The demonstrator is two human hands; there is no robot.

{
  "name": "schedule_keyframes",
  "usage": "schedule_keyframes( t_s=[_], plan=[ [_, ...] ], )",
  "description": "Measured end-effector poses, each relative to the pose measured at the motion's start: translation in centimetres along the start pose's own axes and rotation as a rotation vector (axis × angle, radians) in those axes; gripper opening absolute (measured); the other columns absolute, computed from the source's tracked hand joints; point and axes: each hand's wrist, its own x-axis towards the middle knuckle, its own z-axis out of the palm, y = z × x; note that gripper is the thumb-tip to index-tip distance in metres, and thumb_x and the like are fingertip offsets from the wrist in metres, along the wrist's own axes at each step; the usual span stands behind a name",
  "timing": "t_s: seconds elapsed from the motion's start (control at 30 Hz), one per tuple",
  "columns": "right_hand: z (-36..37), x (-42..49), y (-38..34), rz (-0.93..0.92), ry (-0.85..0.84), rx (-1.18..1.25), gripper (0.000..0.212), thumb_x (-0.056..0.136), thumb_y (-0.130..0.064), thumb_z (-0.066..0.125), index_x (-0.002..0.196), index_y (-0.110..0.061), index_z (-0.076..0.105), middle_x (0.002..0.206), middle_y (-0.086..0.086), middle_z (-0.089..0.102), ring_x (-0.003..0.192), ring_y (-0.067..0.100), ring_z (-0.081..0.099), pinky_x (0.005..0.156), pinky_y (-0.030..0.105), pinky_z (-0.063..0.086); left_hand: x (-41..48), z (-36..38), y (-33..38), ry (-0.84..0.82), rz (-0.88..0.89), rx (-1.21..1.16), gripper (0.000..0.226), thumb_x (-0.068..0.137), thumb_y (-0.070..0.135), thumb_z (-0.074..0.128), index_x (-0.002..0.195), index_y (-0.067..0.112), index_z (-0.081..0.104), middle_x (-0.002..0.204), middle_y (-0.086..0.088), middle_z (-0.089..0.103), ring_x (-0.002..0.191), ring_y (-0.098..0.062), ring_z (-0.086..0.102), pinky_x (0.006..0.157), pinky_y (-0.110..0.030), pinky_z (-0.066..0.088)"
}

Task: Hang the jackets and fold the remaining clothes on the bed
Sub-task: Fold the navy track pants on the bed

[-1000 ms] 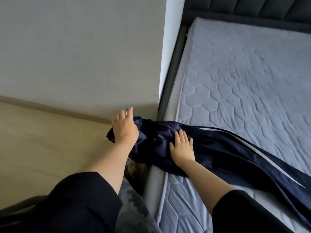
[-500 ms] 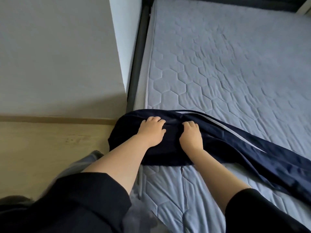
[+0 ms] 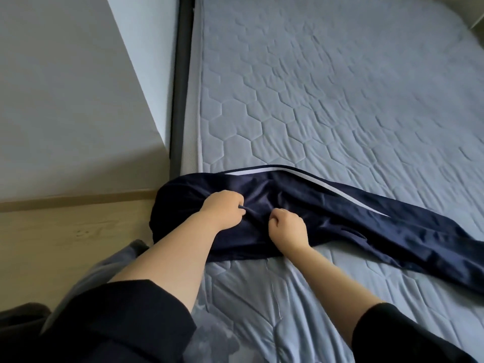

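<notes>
Navy track pants (image 3: pixel 340 218) are laid across the near left edge of the bed (image 3: pixel 340 100). Their fabric is pinched by the curled left hand (image 3: pixel 222 208) and gripped by the curled right hand (image 3: pixel 286 226).

grey wall (image 3: pixel 65 100) on the left, pale wooden floor (image 3: pixel 65 237) below it — dark bed frame (image 3: pixel 180 100) alongside.
</notes>
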Motion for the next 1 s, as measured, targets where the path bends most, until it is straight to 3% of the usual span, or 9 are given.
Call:
schedule_keyframes(
  t_s=[0.1, 0.23, 0.33, 0.47, 0.57, 0.67, 0.77, 0.9, 1.0],
  plan=[
    [-2.4, 1.8, -0.1, 0.007, -0.142, 0.160, 0.020, 0.084, -0.010, 0.046, 0.079, -0.004, 0.064, 0.083, 0.013, 0.067, 0.082, 0.033, 0.061, 0.071, 0.036, 0.047, -0.1, -0.5, -0.2, -0.074, 0.018, 0.067, 0.033, 0.093, 0.037, 0.050, 0.065, 0.020, 0.052, 0.071, 0.003, 0.052, 0.077, -0.024, 0.051, 0.068, -0.028, 0.036],
    [-4.4, 2.9, 1.7, 0.000, 0.252, 0.031, 0.022, 0.086, -0.009, 0.049, 0.104, -0.008, 0.061, 0.109, 0.009, 0.060, 0.100, 0.029, 0.055, 0.078, 0.035, 0.042, -0.3, -0.5, 0.2, -0.028, 0.021, 0.176, 0.035, 0.097, 0.037, 0.042, 0.073, 0.016, 0.056, 0.084, -0.004, 0.062, 0.086, -0.028, 0.056, 0.071, -0.030, 0.035],
    [-5.3, 4.6, 3.6, 0.130, 0.188, 0.026, 0.034, 0.089, -0.011, 0.051, 0.123, -0.006, 0.050, 0.125, 0.012, 0.048, 0.114, 0.030, 0.046, 0.084, 0.036, 0.040, -0.2, -0.5, 0.7, -0.057, -0.016, 0.173, 0.039, 0.098, 0.037, 0.041, 0.078, 0.009, 0.059, 0.095, -0.011, 0.065, 0.078, -0.027, 0.051, 0.069, -0.030, 0.038],
    [-5.4, 4.4, 3.8, 0.014, 0.132, -0.208, 0.018, 0.084, -0.009, 0.054, 0.099, -0.002, 0.062, 0.101, 0.016, 0.057, 0.099, 0.034, 0.049, 0.080, 0.037, 0.035, -0.1, -0.6, 1.1, -0.156, -0.011, 0.278, 0.032, 0.096, 0.038, 0.045, 0.092, 0.011, 0.063, 0.103, -0.006, 0.064, 0.093, -0.029, 0.058, 0.071, -0.030, 0.040],
    [-4.5, 2.5, 3.7, -0.139, 0.240, -0.269, 0.010, 0.073, -0.001, 0.058, 0.082, -0.001, 0.060, 0.092, 0.015, 0.056, 0.088, 0.035, 0.049, 0.075, 0.038, 0.033, 0.0, -0.8, 1.3, 0.045, 0.024, 0.263, 0.026, 0.094, 0.034, 0.051, 0.111, 0.015, 0.057, 0.116, -0.005, 0.059, 0.104, -0.027, 0.055, 0.074, -0.032, 0.040],
    [-4.3, 2.0, 4.1, -0.103, 0.203, -0.127, 0.011, 0.079, -0.010, 0.062, 0.077, -0.008, 0.051, 0.081, 0.006, 0.052, 0.083, 0.028, 0.047, 0.068, 0.029, 0.026, 0.7, -0.1, 1.4, 0.186, 0.182, 0.302, 0.063, 0.091, 0.035, 0.056, 0.145, 0.020, 0.027, 0.144, -0.004, 0.036, 0.131, -0.024, 0.034, 0.101, -0.037, 0.034],
    [-4.9, 2.7, 4.5, 0.016, 0.228, 0.027, 0.018, 0.086, -0.016, 0.057, 0.076, -0.010, 0.044, 0.074, 0.005, 0.051, 0.076, 0.028, 0.048, 0.061, 0.032, 0.026, 0.8, 1.0, 1.7, 0.050, 0.204, 0.267, 0.070, 0.094, 0.037, 0.050, 0.151, 0.022, 0.011, 0.152, -0.002, 0.026, 0.140, -0.022, 0.019, 0.114, -0.045, 0.016],
    [-6.8, 4.9, 6.0, 0.078, 0.365, -0.317, 0.014, 0.078, -0.002, 0.052, 0.092, -0.004, 0.056, 0.100, 0.015, 0.054, 0.097, 0.033, 0.046, 0.079, 0.036, 0.031, 1.1, 1.7, 1.3, 0.038, 0.196, 0.268, 0.062, 0.098, 0.036, 0.043, 0.151, 0.022, 0.012, 0.156, -0.002, 0.015, 0.144, -0.021, 0.008, 0.115, -0.046, 0.009],
    [-8.7, 6.9, 8.0, 0.255, 0.124, -0.572, 0.030, 0.082, -0.006, 0.054, 0.112, -0.007, 0.058, 0.121, 0.014, 0.047, 0.112, 0.031, 0.045, 0.089, 0.035, 0.036, 1.5, 2.1, 1.1, 0.029, 0.176, 0.268, 0.060, 0.099, 0.037, 0.038, 0.151, 0.024, 0.010, 0.159, 0.000, 0.002, 0.146, -0.019, -0.002, 0.116, -0.047, 0.005]
  ],
)
